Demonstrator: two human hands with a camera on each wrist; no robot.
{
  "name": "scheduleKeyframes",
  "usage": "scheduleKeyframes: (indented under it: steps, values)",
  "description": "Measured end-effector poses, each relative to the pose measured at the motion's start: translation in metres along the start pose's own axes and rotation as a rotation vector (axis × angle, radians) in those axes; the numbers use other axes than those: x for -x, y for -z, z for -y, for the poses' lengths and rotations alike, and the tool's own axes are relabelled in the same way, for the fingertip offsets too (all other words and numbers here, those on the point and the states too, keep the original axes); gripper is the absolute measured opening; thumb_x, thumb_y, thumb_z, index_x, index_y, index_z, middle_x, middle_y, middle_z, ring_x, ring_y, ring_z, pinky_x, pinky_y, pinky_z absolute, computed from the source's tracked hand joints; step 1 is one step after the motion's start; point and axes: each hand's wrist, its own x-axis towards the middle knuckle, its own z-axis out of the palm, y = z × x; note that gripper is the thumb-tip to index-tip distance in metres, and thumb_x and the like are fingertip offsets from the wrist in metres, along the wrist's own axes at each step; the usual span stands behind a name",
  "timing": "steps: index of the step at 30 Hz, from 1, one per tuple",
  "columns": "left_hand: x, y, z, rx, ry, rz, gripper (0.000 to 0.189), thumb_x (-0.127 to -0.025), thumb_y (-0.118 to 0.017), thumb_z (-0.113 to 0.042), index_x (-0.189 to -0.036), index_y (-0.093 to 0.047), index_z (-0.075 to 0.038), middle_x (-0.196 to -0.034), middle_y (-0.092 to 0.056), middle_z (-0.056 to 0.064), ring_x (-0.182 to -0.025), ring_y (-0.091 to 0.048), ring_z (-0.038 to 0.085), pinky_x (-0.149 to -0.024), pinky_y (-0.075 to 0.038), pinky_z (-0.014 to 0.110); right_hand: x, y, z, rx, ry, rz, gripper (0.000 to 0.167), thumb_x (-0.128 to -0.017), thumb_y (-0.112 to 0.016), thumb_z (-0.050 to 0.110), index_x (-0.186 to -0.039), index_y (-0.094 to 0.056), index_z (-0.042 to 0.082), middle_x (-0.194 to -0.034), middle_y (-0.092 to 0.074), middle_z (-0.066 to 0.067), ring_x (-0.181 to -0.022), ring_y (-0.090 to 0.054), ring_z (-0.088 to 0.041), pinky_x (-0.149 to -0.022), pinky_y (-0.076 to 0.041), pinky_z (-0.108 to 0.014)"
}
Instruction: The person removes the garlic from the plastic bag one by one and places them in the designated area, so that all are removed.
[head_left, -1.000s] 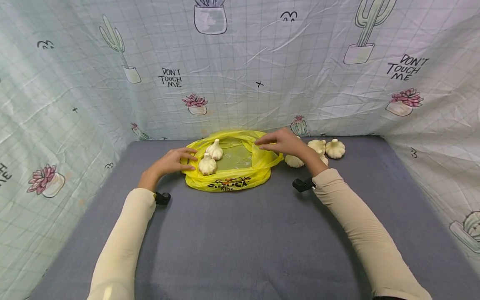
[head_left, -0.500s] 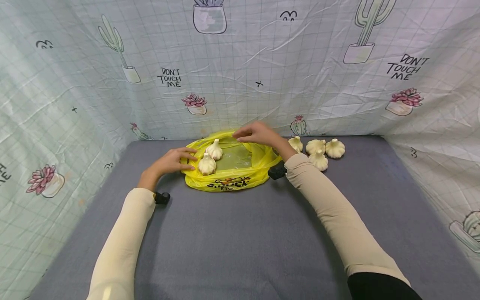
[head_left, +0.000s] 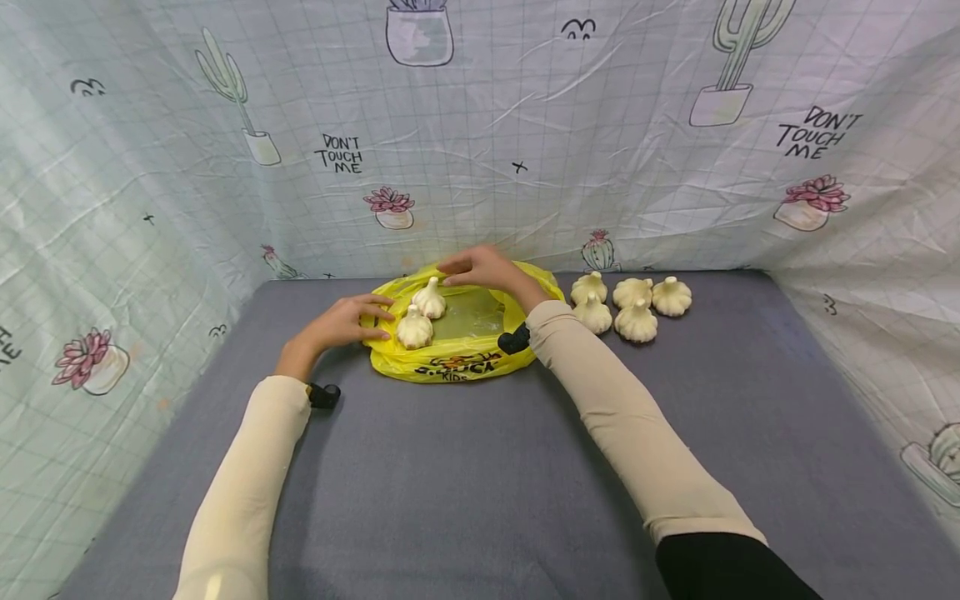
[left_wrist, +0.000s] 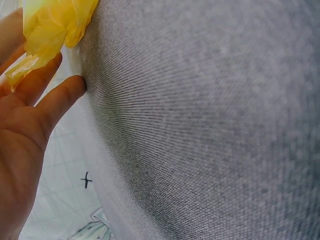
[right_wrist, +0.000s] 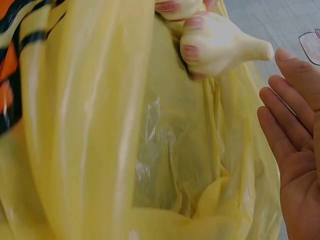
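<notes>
A yellow plastic bag (head_left: 455,368) lies with its mouth spread open at the back of the table. Two garlic bulbs, a front one (head_left: 415,328) and a rear one (head_left: 430,298), sit in its left part. My left hand (head_left: 339,323) rests against the bag's left rim with fingers extended; in the left wrist view some yellow film drapes over them. My right hand (head_left: 483,271) hovers over the bag's far rim with nothing in it. In the right wrist view its fingers (right_wrist: 285,110) are spread, with a fingertip close to the stem of a garlic bulb (right_wrist: 220,46).
To the right of the bag several garlic bulbs (head_left: 636,321) stand grouped on the grey cloth-covered table (head_left: 465,483). Printed curtain fabric (head_left: 517,108) rises directly behind the table and along both sides.
My right hand has moved left from the bag's right rim, across its opening, towards the rear garlic bulb. The garlic on the right has come into fuller view. My left hand has stayed put.
</notes>
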Motion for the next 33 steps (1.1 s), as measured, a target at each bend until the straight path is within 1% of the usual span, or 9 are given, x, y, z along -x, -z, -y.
scheduleKeyframes:
  steps: [4, 10, 13, 16, 19, 22, 26, 31, 33]
  values:
    - [0.0, 0.001, 0.002, -0.005, 0.0, -0.007, 0.044, -0.093, -0.076, -0.029, -0.129, -0.071, -0.004, -0.151, -0.051, 0.017, -0.143, -0.038, 0.043, -0.115, -0.031, 0.062, -0.007, -0.005, 0.005, 0.015, -0.003, 0.011, 0.042, -0.098, -0.071, 0.025, -0.137, -0.066, 0.009, -0.132, -0.069, -0.004, -0.12, -0.066, -0.018, -0.1, -0.052, -0.031]
    - [0.002, 0.002, 0.003, 0.002, -0.012, -0.014, 0.043, -0.094, -0.075, -0.029, -0.129, -0.071, -0.004, -0.15, -0.051, 0.018, -0.142, -0.039, 0.044, -0.114, -0.031, 0.064, -0.017, -0.012, 0.007, 0.014, 0.009, 0.028, 0.039, -0.099, -0.07, 0.022, -0.134, -0.068, 0.006, -0.13, -0.069, -0.008, -0.117, -0.068, -0.021, -0.097, -0.054, -0.031]
    - [0.003, 0.001, 0.003, 0.004, -0.014, -0.011, 0.043, -0.094, -0.075, -0.029, -0.129, -0.071, -0.004, -0.15, -0.051, 0.019, -0.142, -0.039, 0.045, -0.113, -0.031, 0.064, -0.021, -0.014, 0.007, 0.059, 0.011, 0.028, 0.034, -0.099, -0.069, 0.02, -0.13, -0.071, 0.006, -0.129, -0.07, -0.008, -0.115, -0.068, -0.02, -0.095, -0.055, -0.03]
    - [0.005, 0.001, 0.002, -0.001, -0.004, -0.003, 0.043, -0.094, -0.075, -0.029, -0.129, -0.07, -0.004, -0.151, -0.05, 0.018, -0.143, -0.038, 0.045, -0.114, -0.031, 0.064, -0.022, -0.016, 0.009, 0.101, 0.005, 0.029, 0.03, -0.099, -0.069, 0.02, -0.126, -0.073, 0.007, -0.126, -0.072, -0.008, -0.113, -0.069, -0.021, -0.093, -0.055, -0.03]
    - [0.005, 0.002, 0.002, 0.001, 0.019, 0.003, 0.044, -0.094, -0.075, -0.029, -0.13, -0.07, -0.005, -0.152, -0.05, 0.017, -0.144, -0.037, 0.043, -0.115, -0.03, 0.062, -0.022, -0.016, 0.01, 0.114, 0.003, 0.027, 0.028, -0.099, -0.069, 0.02, -0.123, -0.074, 0.006, -0.125, -0.072, -0.009, -0.113, -0.069, -0.021, -0.094, -0.055, -0.029]
    - [0.005, 0.003, 0.001, 0.012, 0.036, 0.003, 0.044, -0.093, -0.076, -0.028, -0.13, -0.071, -0.006, -0.152, -0.05, 0.015, -0.145, -0.037, 0.041, -0.116, -0.03, 0.061, -0.02, -0.015, 0.011, 0.112, 0.006, 0.014, 0.028, -0.1, -0.068, 0.02, -0.123, -0.074, 0.005, -0.124, -0.072, -0.01, -0.114, -0.069, -0.022, -0.096, -0.054, -0.029]
    - [0.004, 0.002, 0.001, -0.001, 0.025, 0.006, 0.044, -0.094, -0.076, -0.029, -0.13, -0.07, -0.006, -0.152, -0.049, 0.015, -0.144, -0.037, 0.042, -0.115, -0.031, 0.062, -0.013, -0.01, 0.011, 0.107, 0.025, 0.002, 0.03, -0.101, -0.066, 0.019, -0.125, -0.072, 0.003, -0.125, -0.071, -0.011, -0.116, -0.067, -0.023, -0.098, -0.053, -0.031]
    - [0.001, 0.001, 0.002, 0.0, 0.012, 0.009, 0.044, -0.094, -0.075, -0.031, -0.131, -0.07, -0.006, -0.153, -0.049, 0.014, -0.145, -0.037, 0.041, -0.115, -0.031, 0.061, 0.006, 0.001, 0.012, 0.123, 0.042, -0.013, 0.03, -0.101, -0.066, 0.022, -0.126, -0.072, 0.005, -0.125, -0.071, -0.009, -0.116, -0.068, -0.023, -0.096, -0.055, -0.033]
    - [0.001, 0.001, 0.001, 0.003, 0.002, 0.005, 0.044, -0.093, -0.076, -0.03, -0.13, -0.071, -0.006, -0.152, -0.05, 0.015, -0.144, -0.038, 0.041, -0.115, -0.03, 0.062, 0.014, 0.006, 0.014, 0.142, 0.052, -0.027, 0.03, -0.101, -0.066, 0.023, -0.125, -0.073, 0.005, -0.124, -0.072, -0.009, -0.113, -0.069, -0.023, -0.094, -0.056, -0.034]
